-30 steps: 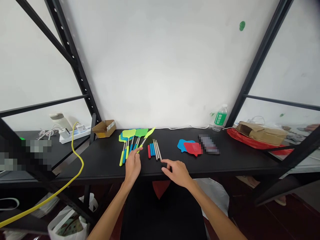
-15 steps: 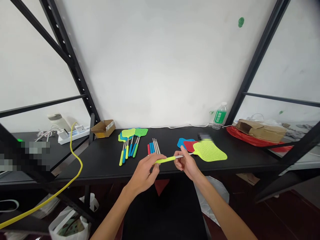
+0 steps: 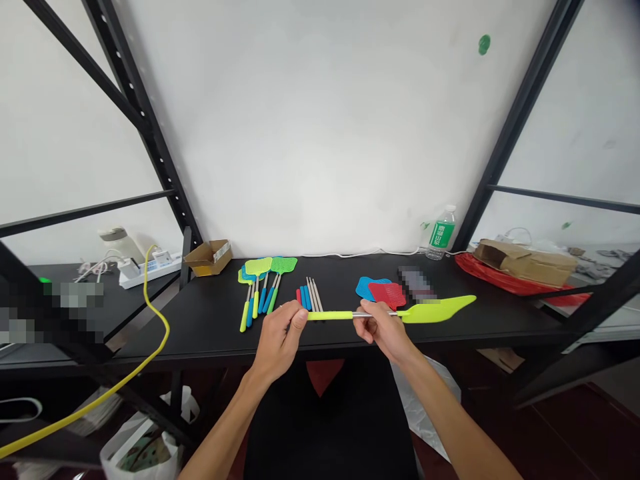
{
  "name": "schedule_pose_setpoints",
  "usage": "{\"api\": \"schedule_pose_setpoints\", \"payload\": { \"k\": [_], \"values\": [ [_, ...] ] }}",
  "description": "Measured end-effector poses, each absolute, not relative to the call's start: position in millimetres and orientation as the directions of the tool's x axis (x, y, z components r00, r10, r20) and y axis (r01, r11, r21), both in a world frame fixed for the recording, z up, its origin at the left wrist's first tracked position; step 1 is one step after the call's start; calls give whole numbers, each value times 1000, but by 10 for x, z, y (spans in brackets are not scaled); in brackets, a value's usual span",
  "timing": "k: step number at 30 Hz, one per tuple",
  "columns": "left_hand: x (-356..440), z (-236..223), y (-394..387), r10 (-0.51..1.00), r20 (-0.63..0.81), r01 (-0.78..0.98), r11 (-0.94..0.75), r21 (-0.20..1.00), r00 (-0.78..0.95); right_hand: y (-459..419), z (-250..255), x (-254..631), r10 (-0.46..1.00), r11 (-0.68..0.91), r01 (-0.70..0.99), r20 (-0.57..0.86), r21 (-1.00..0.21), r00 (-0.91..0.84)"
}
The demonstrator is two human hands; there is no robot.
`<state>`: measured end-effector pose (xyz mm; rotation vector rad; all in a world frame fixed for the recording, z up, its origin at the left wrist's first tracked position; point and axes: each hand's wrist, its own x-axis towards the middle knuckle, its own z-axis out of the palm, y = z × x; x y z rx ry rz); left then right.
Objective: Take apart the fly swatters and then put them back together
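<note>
A yellow-green fly swatter (image 3: 330, 315) lies level across both my hands above the table's front edge, its paddle pointing right and seen nearly edge-on. My left hand (image 3: 281, 333) is closed round the end of the handle. My right hand (image 3: 383, 327) pinches the metal rod between handle and paddle. Behind them on the table are several loose handles with rods (image 3: 311, 295), red and blue. A blue swatter head (image 3: 367, 288) and a red swatter head (image 3: 387, 293) overlap beyond my right hand. Several whole fly swatters (image 3: 263, 287) lie in a group to the left.
On the black table (image 3: 200, 327) stand an open cardboard box (image 3: 207, 260) at left and a water bottle (image 3: 441, 233) at back right. A blurred dark object (image 3: 417, 283) lies near the heads. Black shelf posts (image 3: 517, 127) frame both sides; a yellow cable (image 3: 160, 333) hangs at left.
The swatter has turned about its length, so its paddle shows nearly edge-on instead of broad. My left hand has shifted left to the handle's end, and the red head is more exposed.
</note>
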<state>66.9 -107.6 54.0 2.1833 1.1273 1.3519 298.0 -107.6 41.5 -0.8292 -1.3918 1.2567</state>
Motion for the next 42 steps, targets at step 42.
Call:
{"api": "schedule_pose_setpoints", "payload": {
  "k": [42],
  "values": [
    [757,265,-874,896,369,563,-444,697,248,-1035,466,3124,967,88,-101,109,-991,-228]
  ]
}}
